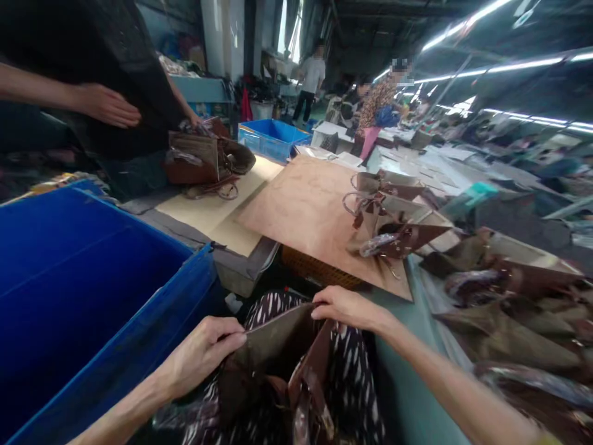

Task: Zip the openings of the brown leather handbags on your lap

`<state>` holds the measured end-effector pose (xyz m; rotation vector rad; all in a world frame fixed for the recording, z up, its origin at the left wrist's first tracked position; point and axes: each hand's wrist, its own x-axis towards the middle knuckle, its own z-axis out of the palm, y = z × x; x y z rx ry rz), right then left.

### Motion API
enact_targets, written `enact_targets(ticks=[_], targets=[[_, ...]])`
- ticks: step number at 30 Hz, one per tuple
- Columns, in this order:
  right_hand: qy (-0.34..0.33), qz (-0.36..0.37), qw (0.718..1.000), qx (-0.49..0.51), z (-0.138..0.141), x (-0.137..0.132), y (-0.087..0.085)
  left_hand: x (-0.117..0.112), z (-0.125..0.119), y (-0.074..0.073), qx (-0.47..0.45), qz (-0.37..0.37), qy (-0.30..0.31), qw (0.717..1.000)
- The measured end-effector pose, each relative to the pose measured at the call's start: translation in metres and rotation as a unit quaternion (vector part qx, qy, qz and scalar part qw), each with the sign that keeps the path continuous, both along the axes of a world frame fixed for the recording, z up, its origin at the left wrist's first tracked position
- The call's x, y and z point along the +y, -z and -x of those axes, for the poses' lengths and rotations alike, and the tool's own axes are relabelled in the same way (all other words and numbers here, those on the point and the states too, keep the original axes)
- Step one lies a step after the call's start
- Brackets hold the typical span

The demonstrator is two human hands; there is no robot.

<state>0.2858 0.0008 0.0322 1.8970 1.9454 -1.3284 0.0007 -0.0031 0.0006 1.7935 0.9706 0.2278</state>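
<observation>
A brown leather bag (282,364) rests on my lap, over black-and-white patterned cloth. My left hand (201,352) pinches the bag's left edge with closed fingers. My right hand (345,307) grips the top right corner of the same flap, fingers curled over it. The bag's straps and darker lining hang below, between my forearms.
A large blue crate (92,296) stands at my left. A plywood board (315,216) lies ahead with unfinished brown bags (393,216) on it; more bags (509,296) pile at right. A co-worker's hand (109,105) and another bag (208,161) are at upper left. People stand far back.
</observation>
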Motion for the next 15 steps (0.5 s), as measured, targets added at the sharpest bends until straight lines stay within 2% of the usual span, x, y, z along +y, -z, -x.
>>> enact_targets(ticks=[7, 11, 13, 15], targets=[[-0.014, -0.026, 0.999, 0.025, -0.009, 0.002, 0.002, 0.000, 0.000, -0.001, 0.003, -0.001, 0.008, 1.000], [-0.018, -0.074, 0.997, 0.021, -0.009, -0.005, 0.001, 0.000, 0.004, -0.006, 0.006, -0.010, -0.016, 1.000], [-0.020, -0.099, 0.995, 0.019, -0.011, -0.011, 0.006, -0.001, 0.007, -0.010, 0.008, 0.014, -0.018, 1.000], [0.061, -0.074, 0.993, 0.066, -0.017, -0.013, 0.019, -0.004, 0.011, -0.013, 0.009, 0.052, -0.025, 0.998]])
